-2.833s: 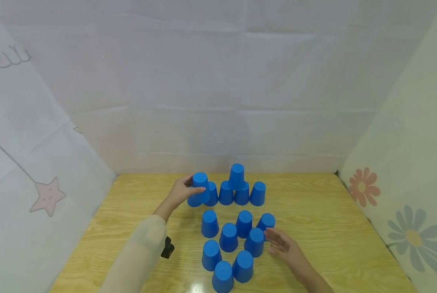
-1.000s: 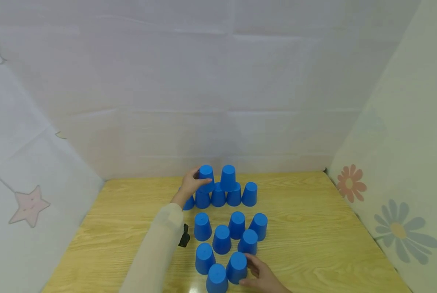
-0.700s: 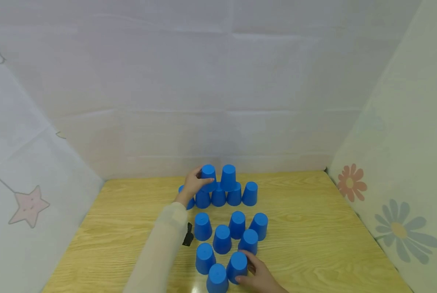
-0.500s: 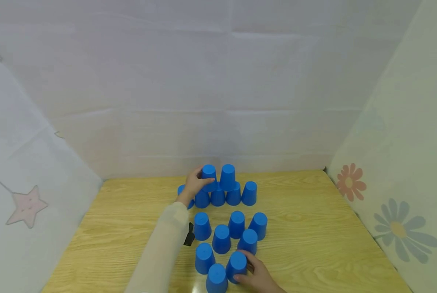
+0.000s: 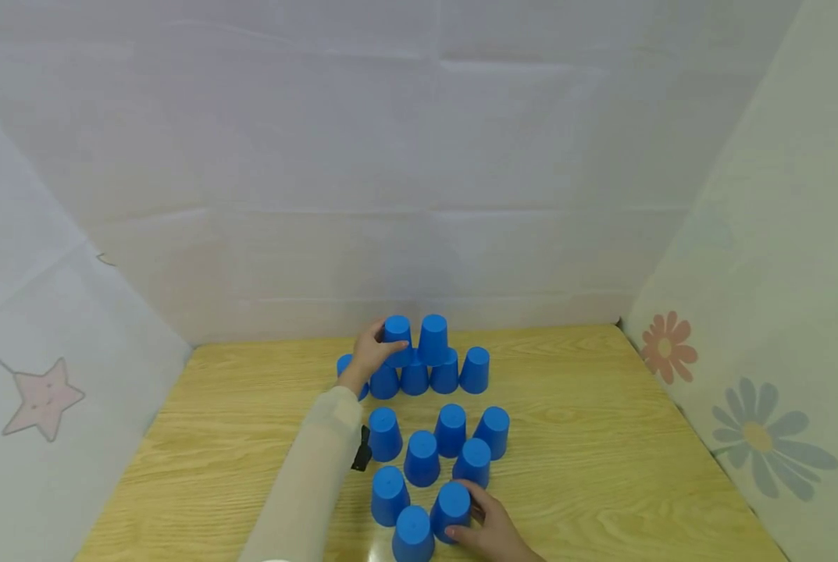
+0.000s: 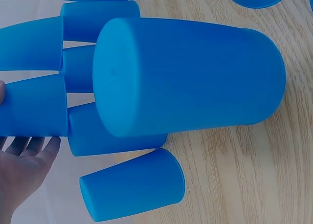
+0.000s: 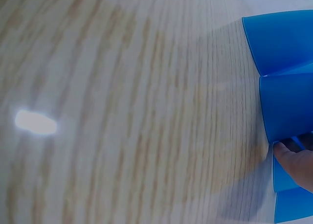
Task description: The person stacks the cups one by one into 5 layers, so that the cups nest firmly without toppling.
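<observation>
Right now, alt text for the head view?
A person's left hand holds a blue cup beside another cup, above a row of five upside-down cups; right hand grips one of eight nearer cups on the wooden table.

blue cups (image 5: pixel 422 458) on wood-grain table (image 5: pixel 587 445)

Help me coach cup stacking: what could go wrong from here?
The left hand grips an upper cup right beside the other upper cup; a sideways nudge might topple that one off the back row.

The right hand grips a front cup close to another front cup, so lifting it could knock that neighbour.

The left sleeve passes near the leftmost middle cup and might brush it.
</observation>
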### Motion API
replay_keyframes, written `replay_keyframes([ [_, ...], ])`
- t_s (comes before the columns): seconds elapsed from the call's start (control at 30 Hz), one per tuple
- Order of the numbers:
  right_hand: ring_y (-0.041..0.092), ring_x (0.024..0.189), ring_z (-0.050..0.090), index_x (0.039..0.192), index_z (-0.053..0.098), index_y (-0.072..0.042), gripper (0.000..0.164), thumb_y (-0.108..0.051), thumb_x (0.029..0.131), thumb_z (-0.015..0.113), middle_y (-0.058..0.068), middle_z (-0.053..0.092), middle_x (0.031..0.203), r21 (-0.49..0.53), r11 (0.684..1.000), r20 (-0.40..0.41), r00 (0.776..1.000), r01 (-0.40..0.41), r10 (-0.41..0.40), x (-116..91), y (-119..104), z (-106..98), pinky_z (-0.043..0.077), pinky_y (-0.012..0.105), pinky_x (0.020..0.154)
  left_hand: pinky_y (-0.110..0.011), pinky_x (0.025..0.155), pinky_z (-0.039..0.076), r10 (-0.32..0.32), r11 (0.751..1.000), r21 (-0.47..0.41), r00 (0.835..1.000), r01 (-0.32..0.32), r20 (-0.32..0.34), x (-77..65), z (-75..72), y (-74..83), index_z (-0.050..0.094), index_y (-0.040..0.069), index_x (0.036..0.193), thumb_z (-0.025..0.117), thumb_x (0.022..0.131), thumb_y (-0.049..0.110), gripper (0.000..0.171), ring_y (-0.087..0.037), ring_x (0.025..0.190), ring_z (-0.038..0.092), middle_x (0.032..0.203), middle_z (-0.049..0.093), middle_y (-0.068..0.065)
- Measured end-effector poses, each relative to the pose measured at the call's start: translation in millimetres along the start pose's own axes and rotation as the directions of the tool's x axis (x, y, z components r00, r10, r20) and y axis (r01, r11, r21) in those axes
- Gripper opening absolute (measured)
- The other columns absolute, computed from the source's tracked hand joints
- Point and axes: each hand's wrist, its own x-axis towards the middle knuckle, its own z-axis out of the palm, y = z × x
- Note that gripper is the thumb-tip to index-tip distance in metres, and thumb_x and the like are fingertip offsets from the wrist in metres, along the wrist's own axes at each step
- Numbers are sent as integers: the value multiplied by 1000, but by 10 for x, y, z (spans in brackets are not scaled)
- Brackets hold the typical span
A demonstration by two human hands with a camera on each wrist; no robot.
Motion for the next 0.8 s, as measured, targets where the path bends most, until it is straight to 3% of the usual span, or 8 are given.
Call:
replay_keyframes([
  [0.53,38,112,38,126,40,-7,60,-15,73,69,15,43,123,11,999,-13,999,-43,43,27,51,8,32,49,90,-44,93,32,11,1000,7,1000,-11,1,9,-13,-28,38,7,129,65,78,20,59,-31,117,35,127,41,-15],
  [0.8,37,111,39,125,42,-8,59,-16,73,69,13,45,121,1,1000,-17,999,-30,30,31,50,-2,33,48,90,-44,95,29,-30,999,-27,999,30,20,-26,-54,-31,29,9,135,64,79,22,67,-32,120,29,133,32,-16],
])
